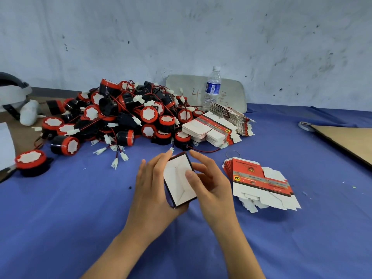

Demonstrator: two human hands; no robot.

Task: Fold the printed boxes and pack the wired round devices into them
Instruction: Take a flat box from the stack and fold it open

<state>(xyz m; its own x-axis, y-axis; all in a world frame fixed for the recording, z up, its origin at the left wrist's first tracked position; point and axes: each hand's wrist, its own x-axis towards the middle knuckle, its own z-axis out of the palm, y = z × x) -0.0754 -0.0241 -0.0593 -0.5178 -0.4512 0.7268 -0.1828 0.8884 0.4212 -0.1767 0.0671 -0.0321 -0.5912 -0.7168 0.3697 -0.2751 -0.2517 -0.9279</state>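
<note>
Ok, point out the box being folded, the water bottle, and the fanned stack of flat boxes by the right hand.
folded box (178, 184): head view, on its white flap face.
water bottle (213, 88): head view, on its blue label.
fanned flat boxes (248, 170): head view, on the top sheet's red panel.

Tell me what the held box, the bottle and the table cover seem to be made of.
The box looks like thin card, matt white inside, with creased flaps. The bottle is clear glossy plastic, see-through, with a white cap. The table cover is probably blue cloth, matt, softly wrinkled.
</note>
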